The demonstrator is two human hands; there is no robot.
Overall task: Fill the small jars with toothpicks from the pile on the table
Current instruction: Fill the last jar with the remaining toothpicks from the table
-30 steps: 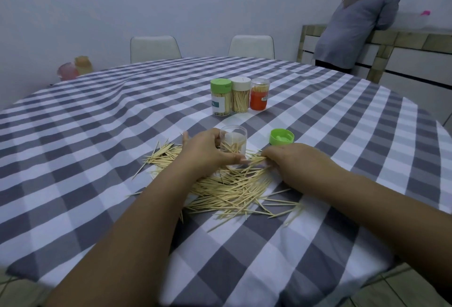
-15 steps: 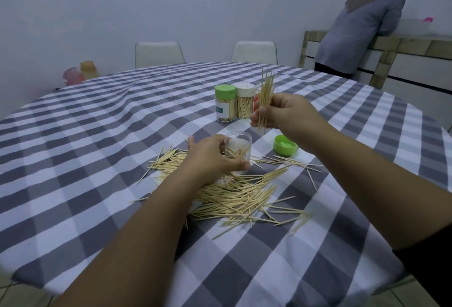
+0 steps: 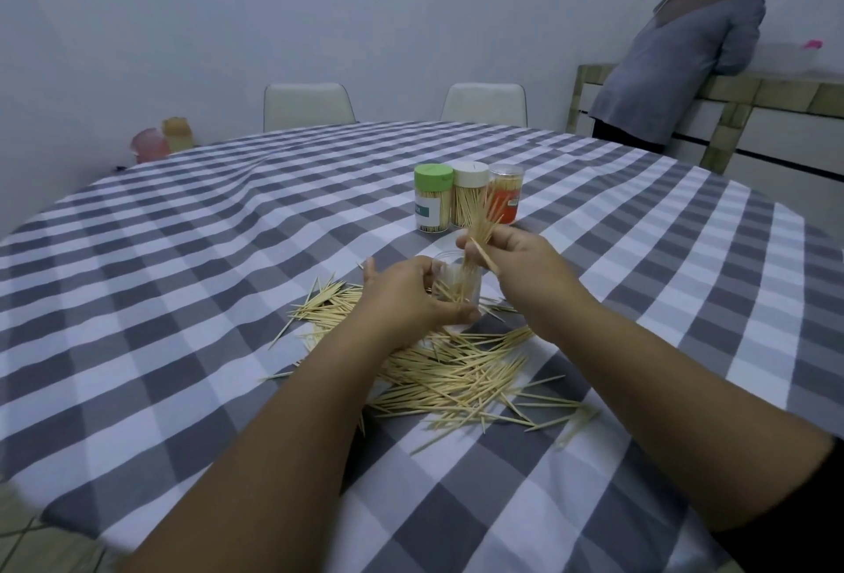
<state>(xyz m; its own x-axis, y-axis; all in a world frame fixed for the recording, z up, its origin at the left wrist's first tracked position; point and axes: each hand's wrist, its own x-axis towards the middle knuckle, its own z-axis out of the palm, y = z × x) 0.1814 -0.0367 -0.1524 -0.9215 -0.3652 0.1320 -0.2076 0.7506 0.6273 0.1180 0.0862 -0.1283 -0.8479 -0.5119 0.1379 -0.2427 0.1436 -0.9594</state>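
Item one, my right hand (image 3: 516, 259): its grip is pinched on a small bundle of toothpicks (image 3: 485, 230), fingers curled round the middle, the sticks fanned upward and their lower ends dipping into the mouth of the open jar (image 3: 459, 282). Item two, my left hand (image 3: 406, 298): its grip is wrapped round that clear jar from the left, thumb up at the far side, fingers along the near wall, holding it upright on the worktop (image 3: 182, 298). The jar already carries a few sticks leaning inside; I cannot count them. Open jars: one. Closed jars: three, standing in a touching row just beyond my hands, the green-lidded jar (image 3: 431, 198), the white-lidded jar (image 3: 470, 200) and the clear-lidded jar with an orange label (image 3: 506, 198), whose lower part is hidden behind the bundle. The pile of toothpicks (image 3: 456, 371) lies loose on the grey-and-white checked cloth just nearer than the jar, partly under my left forearm, too many and too tangled to count. Both forearms reach in from the lower edge and converge on the jar. Chairs (image 3: 308, 106) behind the worktop: two. Pink and orange containers (image 3: 160, 140) at the far left: blurred. One person (image 3: 685, 56) stands at the far right, cut off at the frame's top.
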